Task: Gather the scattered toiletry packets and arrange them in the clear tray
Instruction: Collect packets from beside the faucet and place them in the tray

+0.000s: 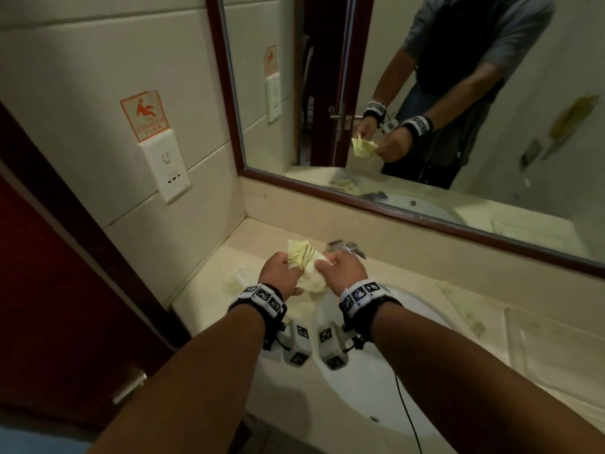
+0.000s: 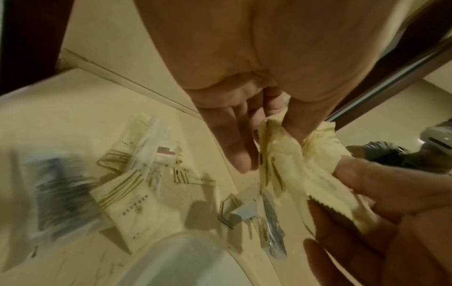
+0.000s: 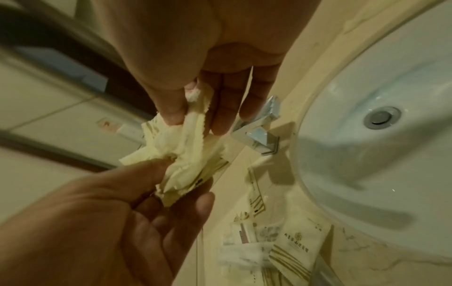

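Together both hands (image 1: 311, 270) grip cream packets (image 1: 302, 257); their gold print is unreadable.

Matt pale-yellow paper packets (image 1: 302, 257), glossy white ceramic sink (image 3: 367, 174), shiny metal faucet (image 3: 259, 133), polished stone counter (image 2: 73, 108).

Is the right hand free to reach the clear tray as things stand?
Probably not empty-handed: the right hand and left hand both grip the packet bundle; the clear tray lies unobstructed to its right.

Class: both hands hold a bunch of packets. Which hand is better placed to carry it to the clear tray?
Probably the right hand. The clear tray lies on its side, past the sink. The left hand could then reach the loose packets below it.
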The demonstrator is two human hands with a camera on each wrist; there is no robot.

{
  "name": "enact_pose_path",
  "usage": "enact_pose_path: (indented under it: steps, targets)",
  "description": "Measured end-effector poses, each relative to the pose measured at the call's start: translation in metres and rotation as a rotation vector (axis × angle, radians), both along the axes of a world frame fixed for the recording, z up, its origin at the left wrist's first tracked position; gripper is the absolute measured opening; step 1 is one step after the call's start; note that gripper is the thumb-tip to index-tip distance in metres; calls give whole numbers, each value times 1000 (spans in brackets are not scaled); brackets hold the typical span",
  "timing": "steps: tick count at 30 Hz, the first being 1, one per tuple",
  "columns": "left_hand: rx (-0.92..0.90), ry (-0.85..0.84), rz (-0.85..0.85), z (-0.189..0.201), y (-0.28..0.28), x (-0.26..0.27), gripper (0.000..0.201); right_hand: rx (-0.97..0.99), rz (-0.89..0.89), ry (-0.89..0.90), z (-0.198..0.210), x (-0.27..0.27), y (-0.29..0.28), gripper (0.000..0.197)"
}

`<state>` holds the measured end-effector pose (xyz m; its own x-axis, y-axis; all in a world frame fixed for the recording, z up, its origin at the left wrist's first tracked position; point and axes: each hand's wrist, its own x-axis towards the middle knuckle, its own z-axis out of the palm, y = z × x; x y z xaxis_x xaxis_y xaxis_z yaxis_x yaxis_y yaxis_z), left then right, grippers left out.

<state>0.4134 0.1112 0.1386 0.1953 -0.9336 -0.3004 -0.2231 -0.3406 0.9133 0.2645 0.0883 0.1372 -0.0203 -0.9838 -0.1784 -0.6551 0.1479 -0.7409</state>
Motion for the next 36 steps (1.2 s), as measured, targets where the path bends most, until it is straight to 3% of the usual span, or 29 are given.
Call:
enact_pose_path:
  steps: [4,8,11,14,16,19,22,24,29,32,36]
  targets:
    - [-56,-180,-104,13,6,-19,20,-34,-127,-177,7,-23,22,34]
    - [-126,-290,-231,30,10,-48,34,73,-268,-368,19,-59,39,28]
    - [-119,-248,-324,44,20,-80,21,69,-329,-459,34,-89,50,29]
    - [-109,-188,-391,55,26,-123,13,33,-257,-323,46,-126,64,33]
    - [-63,-92,-403,59,29,-155,26,33,-212,-223,51,-155,74,32]
    - [4,50,-478,62,40,-208,59,56,-263,-210,55,-208,92,30]
    - [42,91,-605,62,53,-258,56,63,-344,-275,52,-263,112,13]
    - [78,127,-691,60,60,-287,56,88,-371,-313,49,-299,123,20]
    - [125,121,-829,53,70,-350,88,145,-369,-348,43,-369,151,11]
    - [105,71,-913,49,77,-382,68,180,-441,-524,39,-398,171,13]
    - [111,18,-964,36,84,-414,45,201,-492,-599,28,-432,189,10]
